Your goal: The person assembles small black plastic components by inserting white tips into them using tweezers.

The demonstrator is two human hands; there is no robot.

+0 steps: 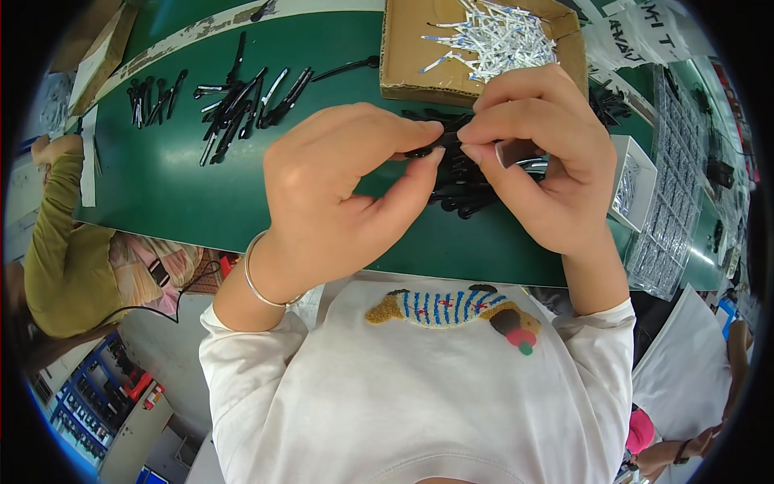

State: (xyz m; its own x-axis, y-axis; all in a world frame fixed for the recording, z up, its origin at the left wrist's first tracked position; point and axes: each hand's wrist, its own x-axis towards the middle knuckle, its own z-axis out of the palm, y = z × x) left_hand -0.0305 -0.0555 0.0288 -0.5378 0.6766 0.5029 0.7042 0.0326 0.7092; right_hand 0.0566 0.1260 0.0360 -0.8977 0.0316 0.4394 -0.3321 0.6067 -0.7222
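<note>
My left hand (pixel 339 185) and my right hand (pixel 540 153) meet above the green table (pixel 177 185), both pinching one small black plastic part (pixel 435 148) between thumb and fingers. My right hand also holds a small grey flat piece (pixel 516 152) against its palm. Under my hands lies a pile of black parts (pixel 463 194). A silver bangle (pixel 258 278) circles my left wrist.
A cardboard box (pixel 411 56) with several small silver strips stands at the back. Black clip-like parts (pixel 234 105) lie spread at the back left. A white box (pixel 633 181) and a grid tray (pixel 677 177) sit at the right. Another person's sleeve (pixel 56 258) is at left.
</note>
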